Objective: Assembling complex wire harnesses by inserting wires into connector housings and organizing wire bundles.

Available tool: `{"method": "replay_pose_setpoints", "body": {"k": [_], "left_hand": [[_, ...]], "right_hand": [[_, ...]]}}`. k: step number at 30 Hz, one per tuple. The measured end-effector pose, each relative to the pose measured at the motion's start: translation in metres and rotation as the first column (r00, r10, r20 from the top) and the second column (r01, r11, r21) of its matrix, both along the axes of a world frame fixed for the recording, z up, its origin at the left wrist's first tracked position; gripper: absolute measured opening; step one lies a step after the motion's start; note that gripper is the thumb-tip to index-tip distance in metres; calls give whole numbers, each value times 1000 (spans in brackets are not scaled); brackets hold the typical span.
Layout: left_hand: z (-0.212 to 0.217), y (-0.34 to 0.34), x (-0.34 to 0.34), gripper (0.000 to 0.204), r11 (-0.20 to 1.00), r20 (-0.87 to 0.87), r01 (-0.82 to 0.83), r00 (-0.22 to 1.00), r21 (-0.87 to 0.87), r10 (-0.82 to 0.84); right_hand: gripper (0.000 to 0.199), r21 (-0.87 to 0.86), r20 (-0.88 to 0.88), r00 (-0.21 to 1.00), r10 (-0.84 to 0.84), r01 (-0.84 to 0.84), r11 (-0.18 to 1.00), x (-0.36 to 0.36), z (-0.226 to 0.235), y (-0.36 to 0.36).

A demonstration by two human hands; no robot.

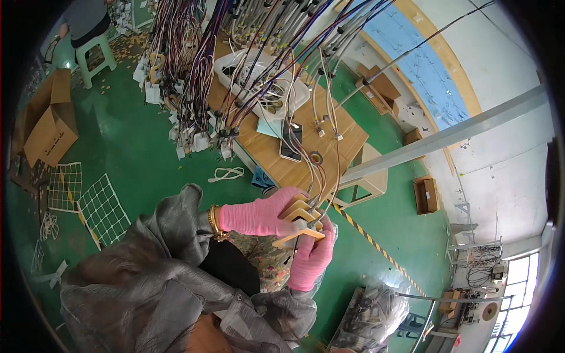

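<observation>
My left hand (262, 215), in a pink glove, is closed on a stack of tan V-shaped pieces (301, 206) in front of my lap. My right hand (312, 259), gloved alike, comes up from below with its fingers curled around the near side of the same stack. One larger tan V-shaped piece (294, 237) sits lowest, against the right hand. Thin cables (322, 176) run down from the table into the pieces; their ends are partly hidden by my fingers.
Beyond my hands stands a wooden table (265, 154) with a phone (291, 141), a tape roll (316, 157) and a white basin (301, 94) of cables. Wire bundles (194, 76) hang at its left. A grey metal post (447, 135) slants across the right. Cardboard box (53, 126) far left.
</observation>
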State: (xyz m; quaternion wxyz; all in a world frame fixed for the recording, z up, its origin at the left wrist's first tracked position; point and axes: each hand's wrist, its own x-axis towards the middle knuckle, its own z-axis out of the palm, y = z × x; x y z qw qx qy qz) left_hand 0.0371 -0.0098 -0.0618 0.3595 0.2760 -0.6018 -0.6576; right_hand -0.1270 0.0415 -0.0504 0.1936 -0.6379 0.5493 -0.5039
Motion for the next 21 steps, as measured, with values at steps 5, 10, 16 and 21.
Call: {"method": "replay_pose_setpoints", "body": {"k": [5,10,16,21], "left_hand": [[9,14,0,79,988,113,-103,987,-117,116],[7,16,-5,84,977,13,-139,990,-161,143],[11,26,-9,83,984,-39,-163,986,-76,160],[8,22,-6,84,961,-78,-239,970,-139,230]], "right_hand": [[22,-5,-16,999,-41,41,999,0,-6,5],[21,57,17,998,-65,64,996,3,-5,10],[18,-128,4,1000,12,-11,992,15,-9,12],[44,-192,92,993,70,-51,980,18,-12,9]]}}
